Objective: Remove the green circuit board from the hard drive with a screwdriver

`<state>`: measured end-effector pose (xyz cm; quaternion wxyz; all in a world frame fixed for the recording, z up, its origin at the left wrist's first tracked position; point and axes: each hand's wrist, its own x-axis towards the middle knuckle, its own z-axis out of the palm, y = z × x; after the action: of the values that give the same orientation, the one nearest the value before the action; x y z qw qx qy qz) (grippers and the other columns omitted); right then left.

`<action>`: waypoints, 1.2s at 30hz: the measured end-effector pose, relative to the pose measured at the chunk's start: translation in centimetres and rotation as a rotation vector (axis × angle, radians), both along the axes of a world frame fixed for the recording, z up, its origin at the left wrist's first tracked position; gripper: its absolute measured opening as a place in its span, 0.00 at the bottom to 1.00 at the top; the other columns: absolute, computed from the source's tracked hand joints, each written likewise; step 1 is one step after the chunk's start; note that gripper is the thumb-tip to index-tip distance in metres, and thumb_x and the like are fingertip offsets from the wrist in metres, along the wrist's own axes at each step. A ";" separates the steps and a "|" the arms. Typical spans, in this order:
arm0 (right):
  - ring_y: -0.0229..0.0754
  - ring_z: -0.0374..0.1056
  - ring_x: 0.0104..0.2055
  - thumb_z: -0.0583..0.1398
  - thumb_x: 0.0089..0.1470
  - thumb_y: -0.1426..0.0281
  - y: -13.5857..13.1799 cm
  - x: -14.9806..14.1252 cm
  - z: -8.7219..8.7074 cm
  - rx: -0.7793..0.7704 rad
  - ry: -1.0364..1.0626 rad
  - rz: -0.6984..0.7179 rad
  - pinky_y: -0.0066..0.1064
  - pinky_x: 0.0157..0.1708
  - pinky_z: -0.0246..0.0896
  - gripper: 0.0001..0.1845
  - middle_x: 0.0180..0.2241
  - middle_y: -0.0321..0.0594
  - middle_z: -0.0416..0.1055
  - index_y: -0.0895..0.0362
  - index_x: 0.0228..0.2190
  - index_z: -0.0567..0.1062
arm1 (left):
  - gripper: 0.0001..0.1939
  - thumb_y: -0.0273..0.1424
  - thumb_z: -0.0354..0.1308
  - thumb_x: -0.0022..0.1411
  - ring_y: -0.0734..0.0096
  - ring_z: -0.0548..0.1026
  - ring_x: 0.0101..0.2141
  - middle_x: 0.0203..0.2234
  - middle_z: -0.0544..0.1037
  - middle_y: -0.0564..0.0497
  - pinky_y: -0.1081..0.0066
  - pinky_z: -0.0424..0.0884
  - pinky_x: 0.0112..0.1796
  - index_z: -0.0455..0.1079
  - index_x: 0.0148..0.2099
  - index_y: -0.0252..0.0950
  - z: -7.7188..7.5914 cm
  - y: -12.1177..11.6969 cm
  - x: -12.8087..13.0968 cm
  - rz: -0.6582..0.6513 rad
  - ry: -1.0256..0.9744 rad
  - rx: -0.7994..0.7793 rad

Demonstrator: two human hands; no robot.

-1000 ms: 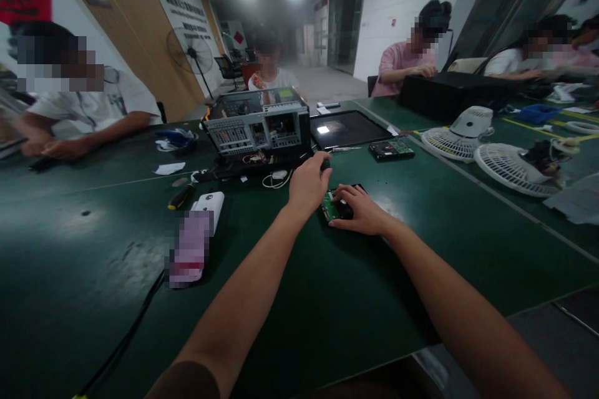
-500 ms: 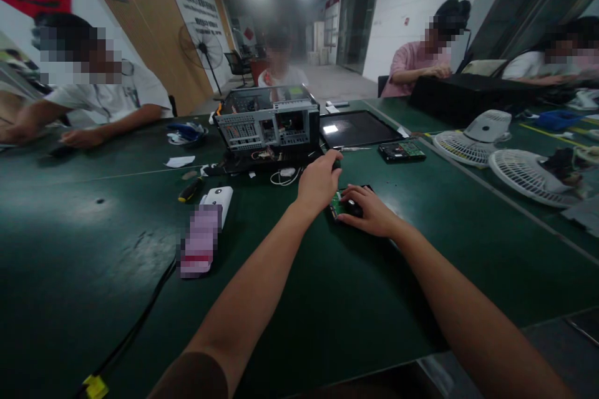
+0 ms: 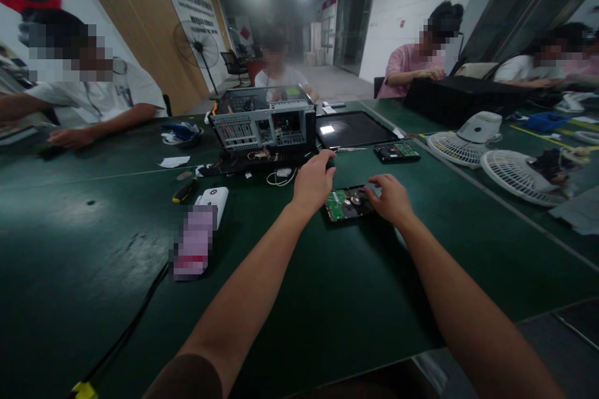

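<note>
A hard drive (image 3: 339,204) lies on the green table with its green circuit board and dark metal underside facing up. My right hand (image 3: 392,201) is at the drive's right end, its thumb and fingers curled but apart, the fingertips over or against the edge; contact is hard to tell. Just beyond the drive's left corner, my left hand (image 3: 314,182) is closed around a small black object (image 3: 330,164), mostly hidden by the fingers. A second hard drive (image 3: 397,151) rests farther back on the right.
An opened computer case (image 3: 262,128) stands at the back, beside a black panel (image 3: 355,129). To the left lie a yellow-black screwdriver (image 3: 185,191) and a white device (image 3: 219,202). White fan parts (image 3: 519,177) occupy the right. Other people sit around the table.
My right hand has drawn back to the right, from over the hard drive to its right end, uncovering the circuit board and metal underside. My left hand has kept its grip and barely moved.
</note>
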<state>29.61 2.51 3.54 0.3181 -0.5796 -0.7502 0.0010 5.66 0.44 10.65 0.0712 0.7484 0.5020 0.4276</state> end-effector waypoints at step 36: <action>0.48 0.69 0.40 0.56 0.61 0.65 2.6 3.6 -1.5 -0.019 -0.051 -0.258 0.37 0.43 0.63 0.12 0.37 0.47 0.74 0.57 0.36 0.78 | 0.14 0.27 0.59 0.65 0.62 0.77 0.43 0.44 0.79 0.48 0.62 0.72 0.46 0.68 0.52 0.42 0.0 0.1 0.0 -0.061 -0.004 0.011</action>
<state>33.21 5.08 2.07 0.2908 -0.6742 -0.6772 -0.0476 5.70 0.55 10.66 0.0811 0.7628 0.4766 0.4293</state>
